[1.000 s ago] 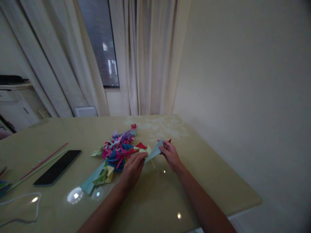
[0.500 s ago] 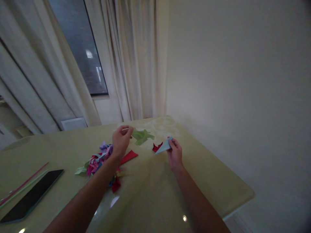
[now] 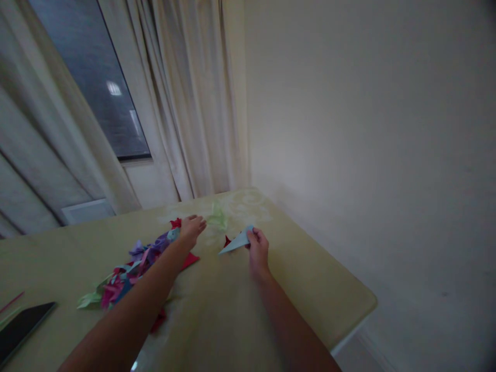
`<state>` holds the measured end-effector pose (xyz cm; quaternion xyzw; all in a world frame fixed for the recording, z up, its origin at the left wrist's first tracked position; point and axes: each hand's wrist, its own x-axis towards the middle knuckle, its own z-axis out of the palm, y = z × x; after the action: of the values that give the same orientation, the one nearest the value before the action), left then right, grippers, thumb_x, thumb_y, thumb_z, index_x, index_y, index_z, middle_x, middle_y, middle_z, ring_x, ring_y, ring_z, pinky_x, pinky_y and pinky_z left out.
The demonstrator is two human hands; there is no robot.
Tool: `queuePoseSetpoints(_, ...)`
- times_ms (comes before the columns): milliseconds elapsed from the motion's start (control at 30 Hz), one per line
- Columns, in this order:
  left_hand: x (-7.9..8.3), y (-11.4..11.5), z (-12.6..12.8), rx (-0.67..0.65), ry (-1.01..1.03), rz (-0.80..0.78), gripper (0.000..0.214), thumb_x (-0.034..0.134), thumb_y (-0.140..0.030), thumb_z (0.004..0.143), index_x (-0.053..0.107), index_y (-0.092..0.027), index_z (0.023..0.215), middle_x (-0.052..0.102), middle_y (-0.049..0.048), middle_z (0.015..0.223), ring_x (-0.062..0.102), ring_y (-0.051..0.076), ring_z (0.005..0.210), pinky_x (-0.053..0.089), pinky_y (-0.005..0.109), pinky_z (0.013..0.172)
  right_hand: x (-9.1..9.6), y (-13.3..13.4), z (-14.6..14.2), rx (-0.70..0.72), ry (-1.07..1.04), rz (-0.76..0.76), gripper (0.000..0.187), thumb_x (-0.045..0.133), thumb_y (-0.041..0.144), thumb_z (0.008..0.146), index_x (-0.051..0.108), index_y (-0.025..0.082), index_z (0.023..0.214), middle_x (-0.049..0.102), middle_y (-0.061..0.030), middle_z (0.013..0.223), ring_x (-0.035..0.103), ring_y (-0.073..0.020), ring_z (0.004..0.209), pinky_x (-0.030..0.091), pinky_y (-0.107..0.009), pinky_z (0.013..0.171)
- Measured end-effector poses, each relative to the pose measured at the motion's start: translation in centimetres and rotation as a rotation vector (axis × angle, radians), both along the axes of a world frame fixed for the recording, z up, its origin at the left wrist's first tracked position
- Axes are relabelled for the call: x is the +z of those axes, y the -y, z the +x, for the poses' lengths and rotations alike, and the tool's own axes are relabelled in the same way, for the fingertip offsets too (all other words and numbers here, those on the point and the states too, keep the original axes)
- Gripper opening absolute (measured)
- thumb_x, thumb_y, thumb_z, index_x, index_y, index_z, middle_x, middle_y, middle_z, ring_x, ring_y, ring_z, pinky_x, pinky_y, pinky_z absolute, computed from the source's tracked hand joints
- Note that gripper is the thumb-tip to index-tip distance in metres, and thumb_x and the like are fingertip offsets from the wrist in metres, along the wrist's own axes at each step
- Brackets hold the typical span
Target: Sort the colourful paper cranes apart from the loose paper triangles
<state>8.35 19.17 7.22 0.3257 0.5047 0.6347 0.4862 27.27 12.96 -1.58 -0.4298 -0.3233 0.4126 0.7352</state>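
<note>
My right hand pinches a light blue folded paper shaped like a long pointed triangle, its tip aimed left. Partly hidden behind that paper, a small dark red folded piece rests on the table. My left hand is held over the table with its fingers stretched out and nothing seen in them. Just beyond its fingertips is a blurred light green folded paper, apart from the hand. Beside and under my left forearm lies a heap of colourful folded papers, with a flat red piece at its right.
The pale glossy table has a rounded right corner and runs along the wall. A black flat slab and a thin pink stick lie at the left. Curtains hang behind the table.
My left hand has opened and drawn away from the green paper. The view has turned right, so everything sits further left. My right hand still holds the light blue paper.
</note>
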Motion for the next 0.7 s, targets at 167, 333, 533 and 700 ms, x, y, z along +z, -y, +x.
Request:
queuePoseSetpoints(167, -3.9, 8.3, 0.1, -0.366, -0.383, 0.069, 0.047, 0.072, -0.06, 0.09, 0.074, -0.017, 0.108, 0.079, 0.0099, 0.096, 0.073, 0.02, 0.078, 0.055, 0.029, 0.064, 1.4, 1.6, -1.1, 0.086, 0.172, 0.043, 0.032, 0.073, 0.052, 0.083, 0.066, 0.021, 0.085, 0.066, 0.0003, 0.073, 0.058, -0.0164, 0.064, 0.047, -0.024, 0.055)
queuePoseSetpoints(333, -6.5, 14.1, -0.7, -0.389, -0.639, 0.199, 0.05, 0.063, -0.062, 0.092, 0.07, -0.017, 0.111, 0.076, 0.0067, 0.086, 0.064, 0.017, 0.062, 0.05, 0.029, 0.058, 2.4, 3.2, -2.0, 0.294, 0.325, 0.133, 0.031, 0.071, 0.051, 0.087, 0.065, 0.021, 0.082, 0.064, 0.0009, 0.07, 0.057, -0.0157, 0.06, 0.044, -0.025, 0.054)
queuePoseSetpoints(533, -8.0, 18.0, -2.6, -0.535, -0.956, 0.227, 0.037, 0.051, -0.046, 0.1, 0.064, -0.022, 0.125, 0.071, 0.0017, 0.079, 0.067, 0.021, 0.073, 0.048, 0.03, 0.066, 2.3, 2.2, 0.5, 0.075, 0.732, 0.152, 0.035, 0.058, 0.05, 0.1, 0.073, 0.021, 0.088, 0.069, -0.0045, 0.08, 0.061, -0.0197, 0.072, 0.05, -0.032, 0.071)
queuePoseSetpoints(700, -9.1, 20.2, -2.7, -0.677, -1.238, 0.251, 0.031, 0.053, -0.032, 0.099, 0.066, -0.027, 0.126, 0.074, 0.005, 0.097, 0.069, 0.023, 0.094, 0.051, 0.035, 0.086, 0.9, 0.9, 2.2, 0.024, 1.342, 0.041, 0.049, 0.074, 0.047, 0.093, 0.071, 0.027, 0.138, 0.056, -0.0162, 0.151, 0.05, -0.0355, 0.138, 0.041, -0.051, 0.115)
